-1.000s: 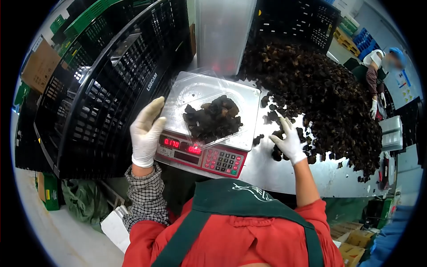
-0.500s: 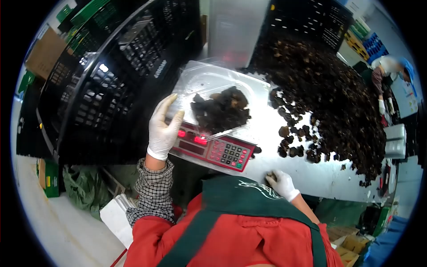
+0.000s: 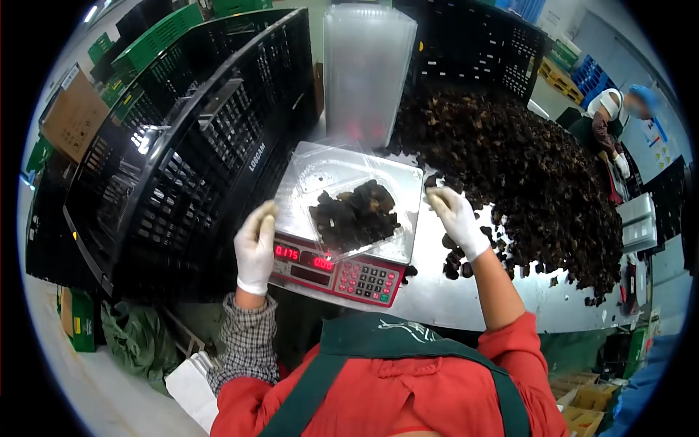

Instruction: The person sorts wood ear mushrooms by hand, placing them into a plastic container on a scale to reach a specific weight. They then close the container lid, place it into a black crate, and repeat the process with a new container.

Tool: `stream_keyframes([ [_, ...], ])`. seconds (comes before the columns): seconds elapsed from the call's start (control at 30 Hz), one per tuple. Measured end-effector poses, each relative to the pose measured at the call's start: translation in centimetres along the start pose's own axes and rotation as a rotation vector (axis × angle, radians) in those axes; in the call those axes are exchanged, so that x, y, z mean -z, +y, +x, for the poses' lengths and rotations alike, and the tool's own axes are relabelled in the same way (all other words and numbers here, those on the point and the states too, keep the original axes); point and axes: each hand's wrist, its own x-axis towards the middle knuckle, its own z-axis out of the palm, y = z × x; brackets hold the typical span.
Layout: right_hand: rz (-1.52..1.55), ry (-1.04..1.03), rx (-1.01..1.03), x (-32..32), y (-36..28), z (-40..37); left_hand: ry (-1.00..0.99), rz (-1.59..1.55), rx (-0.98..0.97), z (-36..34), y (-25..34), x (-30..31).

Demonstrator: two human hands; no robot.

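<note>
Clear tray (image 3: 400,227), one, holding dark pieces (image 3: 357,218): on scale (image 3: 368,282), apparently mid-weighing. Left hand (image 3: 255,251): fingers bent, close together, beside scale. Right hand (image 3: 462,224): fingers curled near heap (image 3: 510,153); pinch unclear. Any weight adjustment calls for small, light additions or removals.

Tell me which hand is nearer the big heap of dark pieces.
Right. The right hand is by the left edge of the heap; the left hand is across the scale, at its left side.

The scale (image 3: 342,268) reads 0.175 beneath 1 clear tray (image 3: 318,239) of dark pieces (image 3: 354,216).
</note>
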Motion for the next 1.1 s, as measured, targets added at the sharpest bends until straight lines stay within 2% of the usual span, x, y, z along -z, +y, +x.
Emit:
stream_keyframes([
  [0.03,0.124,-0.052,-0.034,-0.5,-1.2,2.2,-0.006,-0.02,0.08,-0.9,0.8,-0.2],
  [0.1,0.411,-0.217,-0.339,-2.1,-2.8,6.7,-0.198,-0.017,0.239,-2.7,-0.8,-0.6],
  [0.2,0.657,-0.306,-0.527,-6.1,-1.8,11.7,-0.395,-0.241,0.485,-5.2,-0.7,-3.0],
  [0.3,0.902,-0.201,-0.501,-9.0,-2.1,13.0,-0.31,-0.469,0.509,-5.6,-0.7,-4.3],
  [0.33,0.981,-0.126,-0.424,-9.0,-2.1,12.8,-0.298,-0.559,0.529,-5.3,-0.9,-4.4],
  [0.4,1.002,-0.258,-0.178,-5.9,-2.6,11.4,-0.308,-0.54,0.574,-4.8,-1.4,-4.0],
  [0.43,0.806,-0.297,-0.125,-4.3,-4.4,9.8,-0.315,-0.576,0.581,-4.5,-1.4,-3.7],
  [0.47,0.529,-0.237,-0.079,-3.5,-5.6,8.2,-0.325,-0.611,0.587,-4.2,-1.4,-3.4],
  [0.5,0.069,-0.423,-0.106,-1.8,-6.9,6.1,-0.33,-0.523,0.58,-4.0,-1.5,-3.3],
  [0.53,-0.327,-0.348,0.476,-1.9,-4.6,4.5,-0.314,-0.616,0.544,-4.0,-1.9,-3.2],
  [0.57,-0.504,-0.317,0.564,-2.0,-5.1,1.7,-0.315,-0.547,0.564,-3.8,-1.7,-3.5],
  [0.6,-0.506,-0.299,0.501,-2.7,-4.2,-0.3,-0.311,-0.478,0.578,-3.5,-1.4,-3.8],
  [0.63,-0.423,-0.262,0.427,-2.7,-4.4,-1.4,-0.29,-0.513,0.636,-3.5,-1.7,-4.0],
  [0.7,-0.457,-0.111,0.368,-2.0,-5.3,-2.7,-0.301,-0.571,0.68,-4.0,-2.4,-4.2],
  [0.77,-0.026,-0.158,-0.133,-2.0,-3.4,-3.7,-0.301,-0.558,0.695,-3.9,-2.0,-4.4],
  [0.83,0.374,-0.487,-0.464,-0.4,-3.3,-3.9,-0.363,-0.544,0.71,-3.5,-2.1,-4.5],
  [0.93,0.878,-0.434,-0.544,-2.1,-0.2,-5.5,-0.426,-0.557,0.709,-2.9,-2.9,-4.6],
  [1.03,1.032,-0.403,-0.538,-2.6,-0.7,-5.3,-0.438,-0.571,0.706,-3.0,-2.9,-4.8],
  [1.1,0.978,-0.383,-0.464,-2.5,-0.4,-5.3,-0.444,-0.572,0.607,-3.2,-2.5,-4.6],
])
